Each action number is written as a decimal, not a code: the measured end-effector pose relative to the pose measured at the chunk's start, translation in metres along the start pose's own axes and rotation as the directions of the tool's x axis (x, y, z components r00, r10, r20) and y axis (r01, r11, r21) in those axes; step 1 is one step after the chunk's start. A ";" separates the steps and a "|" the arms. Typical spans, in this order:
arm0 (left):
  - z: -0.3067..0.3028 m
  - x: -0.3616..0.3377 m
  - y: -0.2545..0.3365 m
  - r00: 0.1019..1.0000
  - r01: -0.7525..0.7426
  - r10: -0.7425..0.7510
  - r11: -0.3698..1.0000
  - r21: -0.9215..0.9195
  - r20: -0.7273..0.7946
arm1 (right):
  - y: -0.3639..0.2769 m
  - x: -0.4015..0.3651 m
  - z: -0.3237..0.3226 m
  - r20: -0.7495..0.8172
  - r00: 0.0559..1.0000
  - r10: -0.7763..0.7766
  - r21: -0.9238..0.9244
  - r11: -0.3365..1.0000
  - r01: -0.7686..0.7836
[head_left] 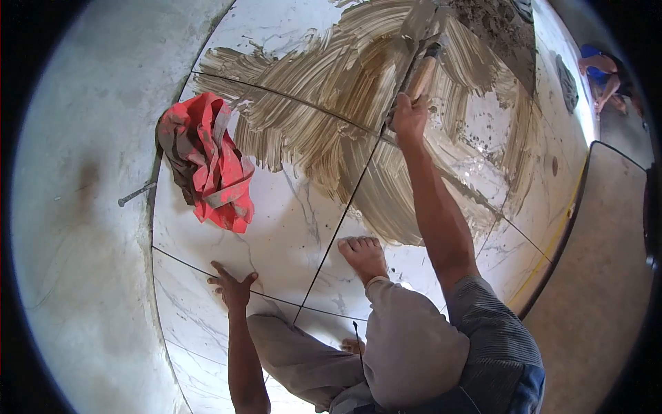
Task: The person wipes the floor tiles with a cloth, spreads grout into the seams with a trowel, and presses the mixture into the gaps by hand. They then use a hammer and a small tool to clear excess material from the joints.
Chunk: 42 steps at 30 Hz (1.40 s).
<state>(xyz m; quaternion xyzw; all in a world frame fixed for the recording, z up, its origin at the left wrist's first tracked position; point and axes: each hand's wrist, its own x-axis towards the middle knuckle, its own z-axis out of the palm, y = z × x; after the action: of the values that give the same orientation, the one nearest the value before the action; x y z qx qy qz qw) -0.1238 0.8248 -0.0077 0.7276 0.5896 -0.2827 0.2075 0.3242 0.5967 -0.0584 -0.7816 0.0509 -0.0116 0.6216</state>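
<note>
Foreground: striped sleeve (493,328). Remotely, I view my right hand (412,124) closed around a wooden-handled spreader (422,74) over slurry-smeared marble-look tiles (276,231), presumably for leverage; my empty left hand (234,290), widely splayed near red cloth (219,165), apparently braces my crouch.

Crumpled red cloth (224,165) with grey-brown smears lying near metal bolt (138,194), bolt resting on pale concrete floor (83,124). Dark grey rag (567,84) lying at upper right. Beyond rag, another person (601,67) in blue showing partly. Yellow line (529,281) running beside dark curved edge (574,217) at right.
</note>
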 end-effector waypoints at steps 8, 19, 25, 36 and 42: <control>-0.006 -0.005 0.006 1.000 0.011 -0.011 1.000 -0.005 -0.003 | 0.010 0.002 0.008 -0.095 0.995 0.021 -0.233 0.971 -0.043; 0.001 0.002 -0.001 1.000 0.009 -0.009 0.999 -0.031 0.000 | 0.008 0.062 0.017 -0.099 0.995 -0.021 -0.338 0.941 -0.013; 0.003 0.004 -0.001 0.999 0.035 -0.034 0.999 -0.026 0.019 | 0.015 0.117 0.015 -0.096 0.991 0.091 -0.298 0.947 -0.116; 0.002 0.006 -0.002 0.999 0.021 -0.020 0.999 -0.031 0.025 | 0.056 0.246 0.006 0.013 0.997 0.082 -0.420 0.905 -0.069; 0.008 0.009 -0.007 1.000 0.015 -0.014 0.999 -0.043 0.002 | -0.029 0.291 0.000 -0.019 1.000 0.002 -0.608 0.794 -0.013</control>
<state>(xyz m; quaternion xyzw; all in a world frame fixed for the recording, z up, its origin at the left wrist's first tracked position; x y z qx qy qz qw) -0.1308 0.8283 -0.0192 0.7185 0.6007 -0.2721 0.2213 0.6150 0.5756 -0.0431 -0.9395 0.0605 0.0013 0.3371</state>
